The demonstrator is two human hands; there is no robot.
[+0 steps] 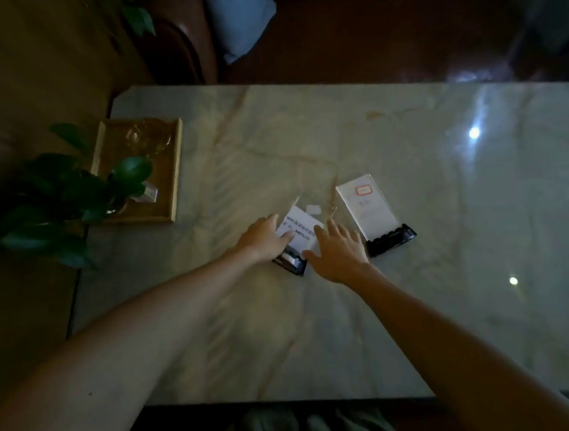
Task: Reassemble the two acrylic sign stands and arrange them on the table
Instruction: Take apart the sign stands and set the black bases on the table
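Observation:
Two acrylic sign stands are on the marble table (pixel 422 306). The right stand (pixel 368 208) holds a white card with a red-outlined label and sits in its black base (pixel 392 239). The left stand (pixel 300 229) carries a white card with WiFi text above a black base (pixel 290 263). My left hand (pixel 262 238) grips the left edge of that card panel, thumb on its face. My right hand (pixel 339 250) lies with fingers spread against the panel's right side, between the two stands. Whether the left panel sits in its base is hidden by my hands.
A wooden tray (pixel 173 177) with glassware sits at the table's left end, next to a leafy plant (pixel 68 199). A small white slip (pixel 313 210) lies just behind the left stand. Dark chairs and a pale blue cushion (pixel 238 16) stand beyond the far edge.

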